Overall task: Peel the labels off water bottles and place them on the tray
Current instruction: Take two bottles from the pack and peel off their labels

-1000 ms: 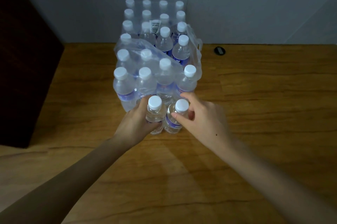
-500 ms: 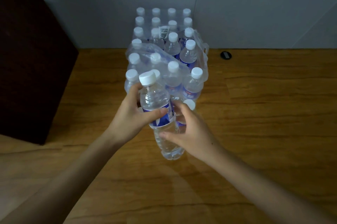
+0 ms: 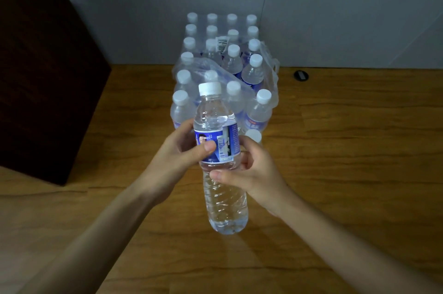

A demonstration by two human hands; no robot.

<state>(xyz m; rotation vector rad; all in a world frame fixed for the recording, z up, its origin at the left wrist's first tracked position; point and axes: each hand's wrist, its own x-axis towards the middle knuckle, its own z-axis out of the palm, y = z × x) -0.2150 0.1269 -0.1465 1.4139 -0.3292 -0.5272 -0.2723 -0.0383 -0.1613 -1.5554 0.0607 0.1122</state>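
A wooden tabletop (image 3: 335,150) fills the view, with a dark panel (image 3: 43,66) at the left and a shrink-wrapped pack of bottles (image 3: 230,71) standing against the back wall, its wrap torn open at the near end. Held in the air in front of that pack is one water bottle (image 3: 223,174), its long axis near upright with the cap away from the person. The left hand (image 3: 179,159) is clamped around the blue label (image 3: 219,145), thumb pressed flat on its face; the right hand (image 3: 254,171) is clamped just below the label on the bare plastic. The label's seam faces the camera, closest to the left thumb. No tray is in view.
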